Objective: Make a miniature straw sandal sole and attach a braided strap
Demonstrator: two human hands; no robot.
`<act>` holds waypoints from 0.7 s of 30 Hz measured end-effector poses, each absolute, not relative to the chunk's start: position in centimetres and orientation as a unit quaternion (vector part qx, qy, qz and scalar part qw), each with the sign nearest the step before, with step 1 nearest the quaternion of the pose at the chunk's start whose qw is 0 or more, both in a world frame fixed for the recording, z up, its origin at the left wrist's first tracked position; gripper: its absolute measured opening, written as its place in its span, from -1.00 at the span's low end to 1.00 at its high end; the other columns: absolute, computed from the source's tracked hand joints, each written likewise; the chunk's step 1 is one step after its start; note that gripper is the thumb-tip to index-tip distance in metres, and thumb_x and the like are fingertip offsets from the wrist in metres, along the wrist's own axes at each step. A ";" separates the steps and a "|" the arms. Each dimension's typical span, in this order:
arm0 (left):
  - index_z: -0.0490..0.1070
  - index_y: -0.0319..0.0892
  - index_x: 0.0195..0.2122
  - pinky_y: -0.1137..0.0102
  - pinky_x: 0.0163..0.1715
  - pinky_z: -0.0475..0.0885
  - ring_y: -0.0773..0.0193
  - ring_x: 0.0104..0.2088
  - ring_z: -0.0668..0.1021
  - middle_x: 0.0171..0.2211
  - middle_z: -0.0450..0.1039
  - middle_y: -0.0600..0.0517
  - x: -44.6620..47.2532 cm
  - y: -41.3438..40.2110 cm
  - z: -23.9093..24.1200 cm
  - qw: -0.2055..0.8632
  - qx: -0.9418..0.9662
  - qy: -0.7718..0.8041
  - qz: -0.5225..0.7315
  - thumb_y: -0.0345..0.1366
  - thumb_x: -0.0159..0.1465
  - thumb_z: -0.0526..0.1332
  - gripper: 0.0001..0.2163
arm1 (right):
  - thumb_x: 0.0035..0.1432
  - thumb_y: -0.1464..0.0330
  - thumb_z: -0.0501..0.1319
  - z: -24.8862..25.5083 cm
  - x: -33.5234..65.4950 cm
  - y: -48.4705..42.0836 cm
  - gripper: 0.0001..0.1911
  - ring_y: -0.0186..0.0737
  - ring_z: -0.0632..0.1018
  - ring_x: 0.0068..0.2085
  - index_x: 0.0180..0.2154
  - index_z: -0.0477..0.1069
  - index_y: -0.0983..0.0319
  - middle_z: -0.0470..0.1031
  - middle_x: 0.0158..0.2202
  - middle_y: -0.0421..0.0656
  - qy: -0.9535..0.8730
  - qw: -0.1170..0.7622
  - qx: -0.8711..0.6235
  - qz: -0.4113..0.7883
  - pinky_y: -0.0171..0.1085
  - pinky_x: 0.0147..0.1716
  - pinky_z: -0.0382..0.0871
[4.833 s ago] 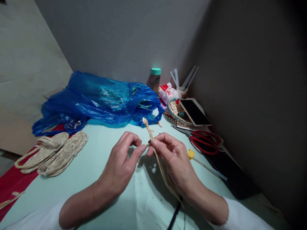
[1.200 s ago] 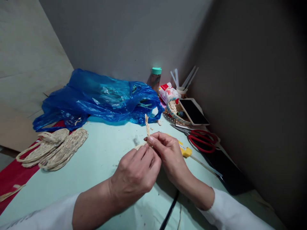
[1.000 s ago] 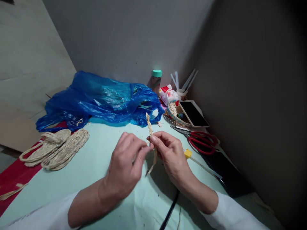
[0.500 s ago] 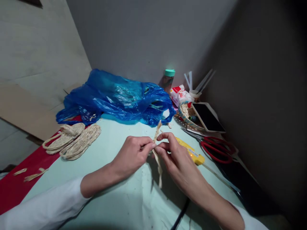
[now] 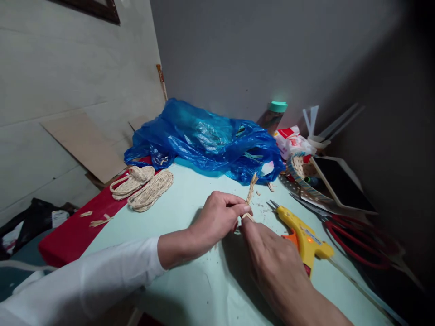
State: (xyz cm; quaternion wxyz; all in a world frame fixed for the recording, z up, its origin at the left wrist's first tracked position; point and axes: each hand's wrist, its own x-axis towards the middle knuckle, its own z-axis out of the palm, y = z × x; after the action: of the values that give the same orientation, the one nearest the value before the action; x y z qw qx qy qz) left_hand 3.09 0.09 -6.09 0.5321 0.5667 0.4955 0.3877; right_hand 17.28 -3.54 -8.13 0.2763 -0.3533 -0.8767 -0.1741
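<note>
A short pale braid of dried plant fibre (image 5: 251, 189) stands up between my hands, its upper tip pointing away from me. My left hand (image 5: 217, 217) pinches it between thumb and fingers just below the braided part. Close against it, my right hand (image 5: 268, 258) is closed on the lower fibres, with a pale bit showing at its fingertips. The rest of the strand is hidden by the hands. Right of them lies a yellow glue gun (image 5: 304, 233) with an orange trigger. Two coiled fibre slippers (image 5: 151, 190), one with a strap, rest at the left.
A blue plastic bag (image 5: 204, 136) lies along the table's back. At the right are red-handled scissors (image 5: 356, 240), a tablet (image 5: 343, 183) on a woven basket (image 5: 297, 167) and a green-lidded jar (image 5: 273, 115). Fibre scraps (image 5: 100, 222) lie on red cloth (image 5: 78, 235).
The view has swung left, so everything sits further right. My right hand has turned and moved lower, its back now facing up. The strand's loose lower end no longer shows.
</note>
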 end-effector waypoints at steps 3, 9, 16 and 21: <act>0.45 -0.26 -0.46 0.46 -0.53 0.21 0.41 -0.61 0.31 -0.64 0.29 0.12 3.0 -0.1 -6.1 0.629 0.474 0.481 0.386 -0.26 0.19 0.19 -0.83 | 0.13 0.69 -0.08 -8.1 16.4 -3.8 -0.66 -0.04 0.60 -0.42 -0.14 0.37 0.53 0.55 -0.43 0.09 -0.888 0.226 -0.307 -0.259 -0.23 -0.57 0.40; 0.31 -0.22 -0.61 0.44 -0.47 0.12 0.42 -0.56 0.23 -0.62 0.24 0.14 2.5 0.4 -6.4 0.594 0.481 0.497 0.411 -0.27 0.16 0.21 -0.76 | 0.37 0.39 0.02 -6.1 18.2 -3.3 -0.72 -0.28 0.45 -0.55 -0.31 0.46 0.29 0.45 -0.54 -0.17 -0.862 0.348 -0.367 0.028 -0.31 -0.55 0.29; 0.22 -0.19 -0.64 0.42 -0.49 0.06 0.41 -0.57 0.17 -0.65 0.14 0.17 3.0 -0.6 -5.8 0.642 0.543 0.417 0.345 -0.26 0.17 0.20 -0.72 | 0.16 0.02 0.27 -4.9 20.5 -0.4 -0.57 -0.35 0.28 -0.53 -0.08 0.45 0.18 0.26 -0.51 -0.27 -0.504 0.398 -0.452 0.620 -0.36 -0.56 0.14; 0.40 -0.23 -0.48 0.45 -0.57 0.01 0.45 -0.61 0.15 -0.64 0.14 0.19 3.2 -0.8 -5.3 0.691 0.521 0.408 0.290 -0.19 0.22 0.22 -0.78 | 0.17 0.10 0.29 -5.5 19.7 -0.3 -0.65 -0.44 0.10 -0.56 -0.43 0.47 0.27 0.07 -0.60 -0.33 -0.477 0.454 -0.410 0.631 -0.40 -0.57 0.01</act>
State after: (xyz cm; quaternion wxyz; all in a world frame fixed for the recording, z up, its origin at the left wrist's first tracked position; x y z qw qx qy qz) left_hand 3.15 -0.84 -5.30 0.6914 0.5213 0.4076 0.2901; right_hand 19.74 -0.27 -5.45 0.4539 -0.4096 -0.4773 0.6312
